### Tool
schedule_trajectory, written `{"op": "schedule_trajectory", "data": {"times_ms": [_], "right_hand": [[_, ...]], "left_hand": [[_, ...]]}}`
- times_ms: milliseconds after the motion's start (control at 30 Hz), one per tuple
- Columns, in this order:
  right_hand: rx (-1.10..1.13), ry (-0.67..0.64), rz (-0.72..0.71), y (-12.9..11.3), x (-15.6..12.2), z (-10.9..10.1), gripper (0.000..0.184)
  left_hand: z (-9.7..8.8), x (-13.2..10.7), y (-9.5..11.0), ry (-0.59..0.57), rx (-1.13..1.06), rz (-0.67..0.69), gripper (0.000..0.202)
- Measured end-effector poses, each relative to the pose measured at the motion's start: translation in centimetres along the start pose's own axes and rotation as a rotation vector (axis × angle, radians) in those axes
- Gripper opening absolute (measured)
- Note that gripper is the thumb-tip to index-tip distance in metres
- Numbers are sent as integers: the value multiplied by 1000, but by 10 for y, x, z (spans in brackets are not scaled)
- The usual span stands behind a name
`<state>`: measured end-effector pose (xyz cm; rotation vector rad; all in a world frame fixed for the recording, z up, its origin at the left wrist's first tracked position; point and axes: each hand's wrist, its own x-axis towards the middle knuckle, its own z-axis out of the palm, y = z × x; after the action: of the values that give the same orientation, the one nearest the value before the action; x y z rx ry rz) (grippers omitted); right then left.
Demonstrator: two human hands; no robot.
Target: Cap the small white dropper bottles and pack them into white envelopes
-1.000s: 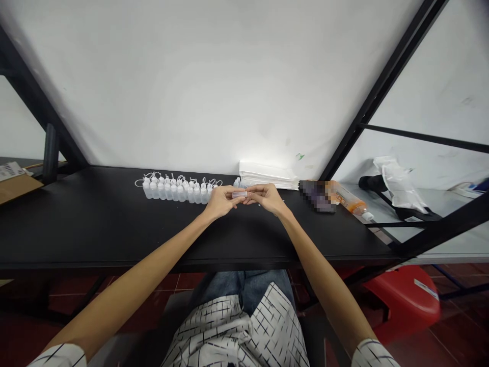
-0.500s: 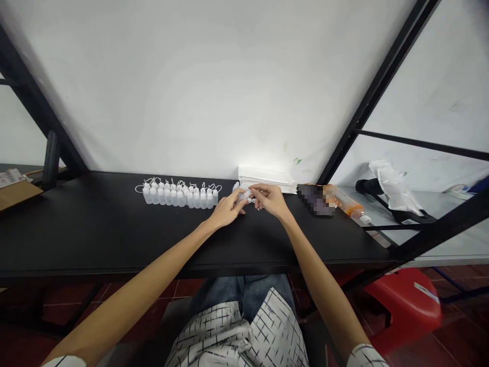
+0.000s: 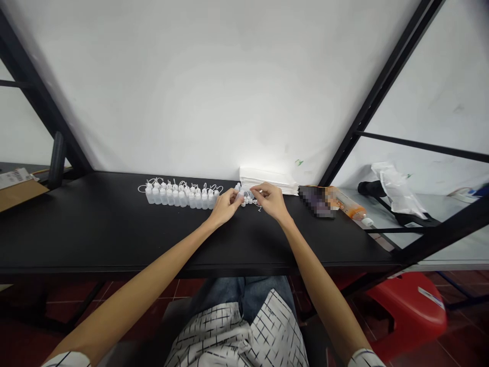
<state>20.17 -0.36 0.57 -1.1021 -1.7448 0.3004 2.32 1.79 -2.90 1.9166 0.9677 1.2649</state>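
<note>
My left hand point(image 3: 226, 205) and my right hand point(image 3: 269, 200) meet over the far middle of the black table point(image 3: 114, 229). Between their pinched fingertips is a small translucent white squeeze bottle point(image 3: 243, 195), low over the tabletop. My left fingers hold its body; my right fingers pinch at its right end, where a thin cap strap hangs down. To the left stands a row of several matching small bottles point(image 3: 179, 196) with looped cap straps.
A stack of white sheets point(image 3: 267, 179) lies against the wall behind my hands. To the right lie a blurred dark item point(image 3: 316, 200), an orange-labelled tube point(image 3: 349, 207), and a plastic bag point(image 3: 397, 191). A red stool point(image 3: 410, 311) stands below right. Cardboard point(image 3: 17, 186) sits far left.
Both hands have carried the small bottle away from me and lowered it toward the tabletop, near the right end of the bottle row. The view has shifted slightly.
</note>
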Motion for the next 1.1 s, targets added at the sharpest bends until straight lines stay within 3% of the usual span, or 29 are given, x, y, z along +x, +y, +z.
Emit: {"op": "schedule_trajectory", "data": {"times_ms": [300, 433, 600, 800, 967, 1100], "right_hand": [[-197, -66, 101, 0, -2, 2, 20], [-400, -58, 146, -9, -2, -1, 17], [-530, -138, 218, -10, -2, -2, 19], [-322, -452, 155, 0, -2, 0, 27], [-146, -500, 165, 0, -3, 6, 35], [-22, -545, 229, 1, -4, 11, 30]], "left_hand": [[3, 0, -3, -53, -218, -88, 31], [3, 0, -4, -69, -203, -93, 35], [4, 1, -10, -47, -155, -93, 38], [4, 4, -10, 54, -253, -130, 47], [0, 3, 1, 92, -359, -168, 45], [-3, 1, 14, 61, -535, -297, 43]]}}
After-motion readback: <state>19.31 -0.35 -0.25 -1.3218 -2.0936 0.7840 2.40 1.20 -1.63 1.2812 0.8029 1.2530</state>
